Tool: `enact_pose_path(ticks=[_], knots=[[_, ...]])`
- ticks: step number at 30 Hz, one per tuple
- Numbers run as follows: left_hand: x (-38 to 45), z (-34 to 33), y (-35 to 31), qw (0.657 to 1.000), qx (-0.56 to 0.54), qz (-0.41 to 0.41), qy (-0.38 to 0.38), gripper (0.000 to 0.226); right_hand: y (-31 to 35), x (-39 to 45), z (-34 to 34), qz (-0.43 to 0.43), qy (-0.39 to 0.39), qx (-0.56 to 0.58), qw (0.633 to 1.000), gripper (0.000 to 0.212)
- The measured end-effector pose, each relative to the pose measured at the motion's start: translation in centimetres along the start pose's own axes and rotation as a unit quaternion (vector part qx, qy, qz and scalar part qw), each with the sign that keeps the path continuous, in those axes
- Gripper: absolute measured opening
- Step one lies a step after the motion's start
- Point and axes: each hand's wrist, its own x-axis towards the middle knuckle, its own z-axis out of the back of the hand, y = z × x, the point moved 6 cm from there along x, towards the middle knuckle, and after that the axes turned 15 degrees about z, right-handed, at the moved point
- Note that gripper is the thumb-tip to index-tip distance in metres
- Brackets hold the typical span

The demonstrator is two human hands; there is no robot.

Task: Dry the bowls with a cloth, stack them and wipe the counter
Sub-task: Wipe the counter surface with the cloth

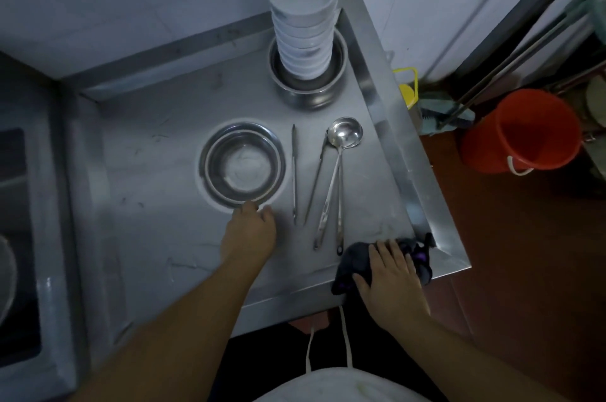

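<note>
A tall stack of white bowls (303, 21) stands inside a round steel basin (308, 80) at the far right corner of the stainless-steel counter (157, 237), close against its raised back rim; a shallow round steel bowl (242, 165) sits alone near the middle of the counter, upright and empty, with what looks like a second steel rim nested under it; the left hand (251, 227) reaches to this bowl's near rim, fingers curled and touching the edge, though whether they grip it I cannot tell; the dark crumpled cloth (357, 265), with a purple patch showing, lies at the near right corner of the counter, partly over the front edge; the right hand (390, 273) lies flat on it, fingers spread and pressing it down; between bowl and cloth lie a pair of slim steel tongs (294, 172) and a steel ladle (341, 152), handles pointing toward the near edge, with another thin steel utensil beside the ladle; off the counter's right edge an orange plastic bucket (521, 132) stands on the reddish floor (508, 254), and a yellow-capped container (407, 90) sits just beside the counter's right rim; a dark sink (16, 204) lies at the left edge.
</note>
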Motion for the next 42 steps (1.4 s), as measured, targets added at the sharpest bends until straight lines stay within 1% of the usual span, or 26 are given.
enact_pose_path(ticks=[5, 8, 13, 17, 20, 23, 27, 30, 32, 33, 35, 38, 40, 42], knots=[[0.3, 2.1, 5.6, 0.999, 0.035, -0.025, -0.021, 0.041, 4.0, -0.8, -1.8, 0.019, -0.011, -0.001, 1.000, 0.077], [0.8, 3.2, 8.5, 0.996, 0.054, -0.061, -0.026, 0.042, 7.6, -0.8, -3.5, -0.005, -0.022, 0.014, 1.000, 0.077], [2.5, 6.4, 14.7, 0.994, 0.049, -0.094, -0.034, 0.042, 15.7, 0.4, -7.2, -0.023, -0.020, 0.001, 1.000, 0.078], [4.3, 9.1, 20.7, 0.993, 0.017, -0.111, -0.039, 0.042, 23.4, 1.4, -10.2, -0.019, -0.017, -0.033, 0.999, 0.080], [5.5, 10.1, 24.3, 0.993, 0.002, -0.115, -0.033, 0.041, 27.5, 3.5, -11.2, -0.020, -0.036, -0.058, 0.997, 0.081], [6.1, 10.5, 26.6, 0.992, -0.015, -0.122, -0.020, 0.039, 28.6, 6.7, -10.8, -0.063, -0.074, -0.036, 0.995, 0.075], [6.6, 11.0, 28.1, 0.989, -0.052, -0.139, -0.005, 0.038, 28.1, 10.0, -9.1, -0.122, -0.184, 0.044, 0.974, 0.071], [6.9, 11.7, 28.8, 0.985, -0.080, -0.151, -0.009, 0.037, 27.7, 12.5, -7.5, -0.133, -0.249, 0.069, 0.957, 0.069], [7.2, 12.5, 29.1, 0.982, -0.090, -0.163, -0.018, 0.036, 27.7, 14.6, -6.4, -0.133, -0.263, 0.072, 0.953, 0.069], [7.6, 12.9, 29.3, 0.981, -0.092, -0.167, -0.024, 0.036, 27.9, 15.6, -6.0, -0.124, -0.259, 0.068, 0.956, 0.070], [8.6, 13.8, 29.4, 0.980, -0.089, -0.175, -0.039, 0.034, 29.0, 17.3, -5.8, -0.071, -0.235, 0.032, 0.969, 0.070], [10.8, 15.4, 29.5, 0.979, -0.080, -0.178, -0.066, 0.030, 32.0, 17.1, -6.8, 0.059, -0.194, -0.029, 0.979, 0.070], [12.0, 16.5, 29.3, 0.978, -0.088, -0.171, -0.081, 0.030, 34.3, 15.1, -8.1, 0.160, -0.160, -0.057, 0.972, 0.070], [12.9, 17.2, 29.1, 0.979, -0.087, -0.160, -0.092, 0.030, 36.0, 12.4, -10.1, 0.245, -0.109, -0.073, 0.960, 0.071]])
